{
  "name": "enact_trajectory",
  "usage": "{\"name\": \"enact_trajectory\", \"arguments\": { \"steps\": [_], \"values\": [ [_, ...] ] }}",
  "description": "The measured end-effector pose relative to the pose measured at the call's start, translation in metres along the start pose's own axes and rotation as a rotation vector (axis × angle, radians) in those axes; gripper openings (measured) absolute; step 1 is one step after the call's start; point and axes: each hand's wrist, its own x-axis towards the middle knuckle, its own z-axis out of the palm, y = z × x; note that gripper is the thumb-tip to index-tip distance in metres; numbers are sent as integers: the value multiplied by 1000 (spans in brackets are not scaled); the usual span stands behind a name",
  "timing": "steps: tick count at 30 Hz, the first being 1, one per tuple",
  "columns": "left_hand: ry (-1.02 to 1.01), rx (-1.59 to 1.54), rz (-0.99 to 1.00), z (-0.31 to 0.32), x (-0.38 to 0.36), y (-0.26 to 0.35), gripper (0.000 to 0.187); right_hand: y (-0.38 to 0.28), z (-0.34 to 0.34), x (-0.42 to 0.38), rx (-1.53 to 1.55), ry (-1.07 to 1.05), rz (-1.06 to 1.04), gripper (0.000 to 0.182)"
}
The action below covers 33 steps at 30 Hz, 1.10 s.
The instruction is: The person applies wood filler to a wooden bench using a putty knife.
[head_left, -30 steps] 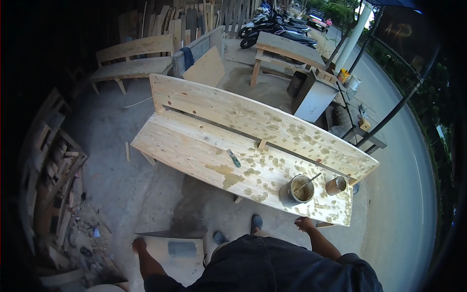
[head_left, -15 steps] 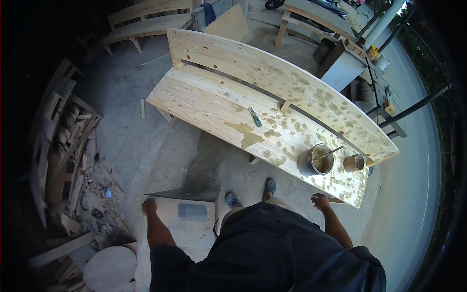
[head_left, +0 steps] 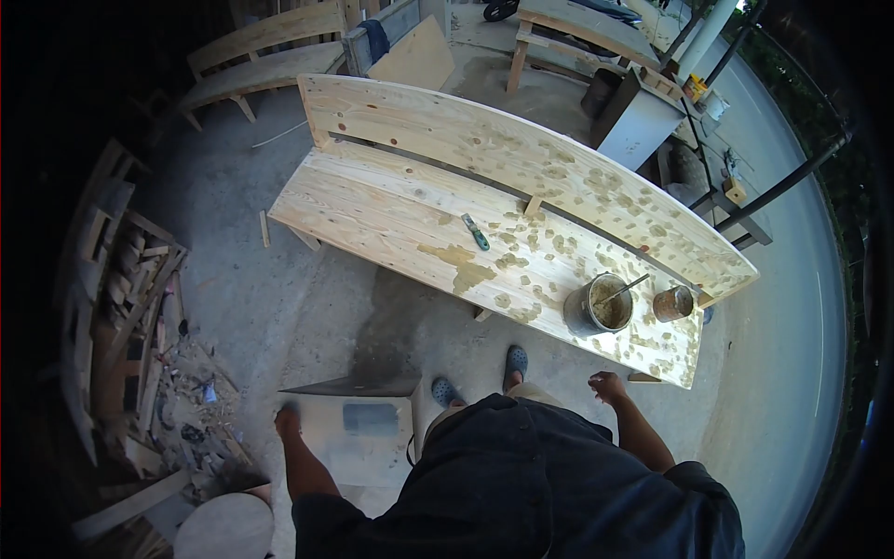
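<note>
My left hand [head_left: 288, 421] hangs at the left edge of a pale box-like piece [head_left: 377, 447] with a dark rectangle on top; its fingers are too dark to read. My right hand [head_left: 607, 386] hovers in front of the bench, its fingers loosely bent and apart, with nothing visible in it. A long wooden bench [head_left: 363, 200] stretches across the view, blotched with tan filler on its seat and backrest. On its seat lie a green-handled putty knife [head_left: 475, 232], a metal bucket [head_left: 582, 312] with a stick in it, and a stained can [head_left: 672, 304].
Wood scraps [head_left: 130, 279] and debris [head_left: 205, 396] are piled at the left, near a round board [head_left: 223, 527]. Behind stand another bench [head_left: 270, 74], a wooden table [head_left: 587, 28] and a grey cabinet [head_left: 638, 116]. A road [head_left: 792, 307] runs along the right.
The view has shifted slightly, so the bench appears a little further left. My right hand has moved slightly left and its fingers look looser. The tools on the seat stay in place.
</note>
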Motion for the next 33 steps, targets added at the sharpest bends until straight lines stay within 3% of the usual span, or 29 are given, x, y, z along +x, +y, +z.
{"name": "enact_trajectory", "arguments": {
  "steps": [2,4,8,10,14,16,20,22,26,32,33],
  "values": [
    [39,-2,-27,-2,-1,-4,35,-4,1,9,-21,-26,-34,31],
    [-133,224,235,7,33,-33,33,-8,4,15,-35,-45,-68,32],
    [-143,86,251,17,53,-41,34,-20,3,16,-65,-23,-135,31],
    [-101,-146,5,-3,8,-12,36,-25,2,14,-65,-27,-122,30],
    [-128,-188,-36,-15,-14,14,38,-15,3,18,-96,-1,-117,30],
    [-81,-132,-147,-15,-15,22,37,-13,2,15,-92,10,-87,32],
    [-77,156,-44,12,36,-9,32,-8,0,9,-84,12,-41,34],
    [137,436,303,17,33,-11,35,-3,-1,7,-70,7,-4,33],
    [225,543,275,14,20,-2,32,0,-3,11,-110,8,-30,32],
    [155,431,325,7,13,-6,32,-4,-2,26,-114,-5,-37,33],
    [126,289,264,7,11,-6,34,-7,0,30,-111,-4,-45,33]
  ]
}}
